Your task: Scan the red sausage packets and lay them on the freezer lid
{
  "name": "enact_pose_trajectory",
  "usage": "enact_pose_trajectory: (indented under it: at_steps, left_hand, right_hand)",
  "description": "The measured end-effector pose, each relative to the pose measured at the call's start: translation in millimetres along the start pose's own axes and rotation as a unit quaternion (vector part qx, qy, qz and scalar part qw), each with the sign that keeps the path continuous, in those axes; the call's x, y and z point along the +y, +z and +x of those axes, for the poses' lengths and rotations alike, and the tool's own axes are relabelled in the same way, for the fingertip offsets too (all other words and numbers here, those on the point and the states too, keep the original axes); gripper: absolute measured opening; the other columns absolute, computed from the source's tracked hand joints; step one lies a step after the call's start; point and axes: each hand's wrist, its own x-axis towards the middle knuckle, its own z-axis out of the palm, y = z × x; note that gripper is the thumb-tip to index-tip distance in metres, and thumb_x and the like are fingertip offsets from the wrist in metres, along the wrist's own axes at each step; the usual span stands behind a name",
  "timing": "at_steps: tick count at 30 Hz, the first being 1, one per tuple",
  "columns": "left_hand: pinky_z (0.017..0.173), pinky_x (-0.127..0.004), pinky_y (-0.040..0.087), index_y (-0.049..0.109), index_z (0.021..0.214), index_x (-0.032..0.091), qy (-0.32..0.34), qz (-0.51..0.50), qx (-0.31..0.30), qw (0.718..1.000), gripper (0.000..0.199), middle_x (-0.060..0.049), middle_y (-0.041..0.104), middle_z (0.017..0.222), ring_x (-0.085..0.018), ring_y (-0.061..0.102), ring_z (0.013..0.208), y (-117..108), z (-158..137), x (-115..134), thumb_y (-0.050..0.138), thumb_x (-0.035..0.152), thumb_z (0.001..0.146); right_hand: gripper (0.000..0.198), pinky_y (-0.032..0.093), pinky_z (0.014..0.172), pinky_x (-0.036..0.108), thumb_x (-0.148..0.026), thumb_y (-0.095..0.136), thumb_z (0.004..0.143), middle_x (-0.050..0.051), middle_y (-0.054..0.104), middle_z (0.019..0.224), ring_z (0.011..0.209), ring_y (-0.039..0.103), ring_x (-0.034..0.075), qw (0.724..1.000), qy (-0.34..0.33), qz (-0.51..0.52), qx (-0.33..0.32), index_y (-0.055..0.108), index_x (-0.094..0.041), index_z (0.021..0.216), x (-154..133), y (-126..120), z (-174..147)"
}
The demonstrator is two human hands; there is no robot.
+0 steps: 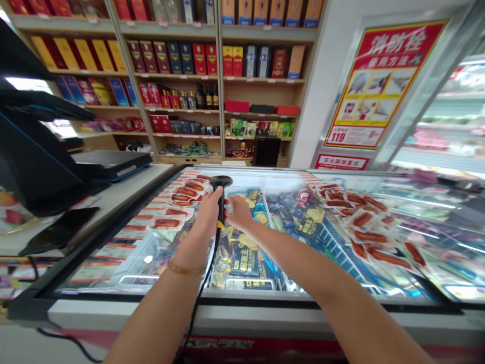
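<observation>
Over the glass top of a chest freezer (pixel 284 302), a black barcode scanner (pixel 222 202) stands upright with its head up and its cable hanging toward me. My left hand (pixel 207 210) is wrapped round the scanner's handle from the left. On the other side, my right hand (pixel 239 212) has curled fingers against the handle; part of its grip is hidden. Packed sausages (pixel 185 192) lie on the glass left of my hands, with more sausage packs (pixel 361 220) to the right. Under the glass are bagged frozen goods (pixel 244 258) in white wire baskets.
A dark weighing scale (pixel 113 162) and a black screen stand on the counter (pixel 151 177) at left. Behind the freezer rise shelves (pixel 182 33) of boxed bottles. A red-and-yellow poster (pixel 382 86) hangs on the wall at right. The scanner cable (pixel 197 303) crosses the freezer's front edge.
</observation>
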Motion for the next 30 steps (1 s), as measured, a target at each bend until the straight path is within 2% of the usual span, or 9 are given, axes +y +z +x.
enact_pose_trajectory:
  at_steps: [4, 7, 11, 14, 16, 21, 26, 30]
  left_hand:
    - [0.033, -0.022, 0.034, 0.051, 0.076, 0.018, -0.007, 0.004, -0.038, 0.999, 0.036, 0.002, 0.057, 0.061, -0.008, 0.046, 0.035, 42.1, 4.5, -17.8, 0.063, 0.052, 0.075]
    - [0.033, -0.022, 0.035, 0.049, 0.077, 0.019, 0.002, 0.001, -0.077, 0.997, 0.039, 0.002, 0.057, 0.064, -0.008, 0.046, 0.036, 62.8, 3.4, -34.2, 0.062, 0.055, 0.075]
    - [0.033, -0.021, 0.035, 0.048, 0.081, 0.020, 0.029, 0.030, -0.115, 0.992, 0.043, 0.004, 0.057, 0.065, -0.008, 0.047, 0.036, 66.2, 0.2, -57.6, 0.067, 0.057, 0.070]
    - [0.033, -0.021, 0.036, 0.047, 0.081, 0.020, 0.025, 0.051, -0.128, 0.990, 0.045, 0.004, 0.057, 0.065, -0.007, 0.047, 0.037, 58.8, -0.3, -70.5, 0.067, 0.058, 0.069]
    - [0.033, -0.021, 0.036, 0.047, 0.080, 0.020, 0.028, 0.059, -0.126, 0.990, 0.046, 0.005, 0.056, 0.064, -0.007, 0.046, 0.037, 54.7, 0.2, -75.4, 0.066, 0.059, 0.069]
    - [0.034, -0.020, 0.036, 0.047, 0.084, 0.020, 0.028, 0.069, -0.119, 0.990, 0.046, 0.005, 0.057, 0.064, -0.007, 0.047, 0.037, 52.3, 1.8, -78.7, 0.065, 0.060, 0.071]
    - [0.033, -0.020, 0.035, 0.046, 0.084, 0.020, 0.023, 0.076, -0.118, 0.990, 0.047, 0.005, 0.057, 0.064, -0.007, 0.047, 0.037, 53.1, 2.7, -81.5, 0.066, 0.061, 0.070]
    - [0.033, -0.020, 0.034, 0.047, 0.085, 0.020, 0.035, 0.089, -0.129, 0.987, 0.047, 0.005, 0.056, 0.065, -0.007, 0.046, 0.037, 52.5, 3.5, -84.6, 0.065, 0.061, 0.070]
  right_hand:
    - [0.031, 0.038, 0.099, 0.042, -0.030, 0.058, 0.086, 0.010, 0.057, 0.126, 0.120, 0.048, 0.027, 0.991, 0.116, -0.054, 0.024, 0.062, -0.021, 0.116, 66.1, -48.4, -28.5]
    - [0.032, 0.039, 0.099, 0.042, -0.029, 0.057, 0.087, 0.011, 0.056, 0.128, 0.120, 0.048, 0.028, 0.974, 0.196, -0.110, 0.031, 0.063, -0.022, 0.118, 113.4, -84.8, -41.8]
    - [0.034, 0.038, 0.100, 0.041, -0.027, 0.054, 0.088, 0.014, 0.054, 0.132, 0.124, 0.047, 0.030, 0.940, 0.266, -0.215, 0.013, 0.064, -0.017, 0.119, 169.2, -128.4, -44.3]
    - [0.039, 0.035, 0.103, 0.045, -0.021, 0.047, 0.089, 0.019, 0.047, 0.141, 0.128, 0.044, 0.031, 0.908, 0.288, -0.303, -0.021, 0.062, -0.012, 0.124, 204.2, -154.7, -40.3]
    - [0.043, 0.033, 0.105, 0.048, -0.020, 0.048, 0.088, 0.021, 0.046, 0.142, 0.130, 0.041, 0.032, 0.898, 0.299, -0.320, -0.043, 0.060, -0.008, 0.128, 222.5, -167.5, -38.0]
    - [0.043, 0.030, 0.105, 0.052, -0.018, 0.048, 0.088, 0.023, 0.053, 0.137, 0.132, 0.041, 0.034, 0.874, 0.306, -0.360, -0.119, 0.063, -0.008, 0.127, 242.9, -176.9, -34.9]
    - [0.040, 0.036, 0.100, 0.049, -0.017, 0.046, 0.090, 0.027, 0.057, 0.129, 0.124, 0.051, 0.035, 0.880, 0.286, -0.363, -0.114, 0.066, -0.008, 0.124, 238.5, -166.9, -30.3]
    - [0.042, 0.034, 0.102, 0.049, -0.018, 0.045, 0.092, 0.028, 0.054, 0.134, 0.127, 0.048, 0.037, 0.870, 0.287, -0.386, -0.104, 0.063, -0.004, 0.127, 239.5, -169.8, -27.0]
